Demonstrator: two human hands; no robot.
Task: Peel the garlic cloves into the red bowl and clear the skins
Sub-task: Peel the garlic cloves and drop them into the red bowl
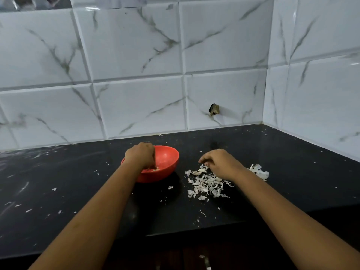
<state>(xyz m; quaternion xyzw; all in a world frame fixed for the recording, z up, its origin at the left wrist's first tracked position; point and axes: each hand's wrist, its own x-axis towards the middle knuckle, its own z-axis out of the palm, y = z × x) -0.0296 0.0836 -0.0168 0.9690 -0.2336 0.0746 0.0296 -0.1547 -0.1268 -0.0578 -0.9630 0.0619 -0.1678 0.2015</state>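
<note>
Right now I see the left hand point(141, 155) dipped into the red bowl point(169, 155), its fingers pointing down at a few pale garlic pieces point(155, 169) that lie on the bowl's bottom, on its near side. The knuckles hide the fingertips, so I cannot tell whether it pinches a piece or has let go. To the right of the bowl, a short way apart from it, the right hand point(222, 164) hovers low over a heap of skins point(206, 186), fingers curled down onto the heap's far edge. Whether they grasp anything I cannot tell. What looks like a clove point(197, 173) sits at the heap's far left edge, between the bowl and that hand. Further right of the bowl, past the right hand, lies a bigger clump of skin point(260, 172). Small white flakes point(170, 187) are scattered on the black counter point(78, 182) on the near side of the bowl and to its left. Behind the bowl rises the tiled wall point(136, 75)
</note>
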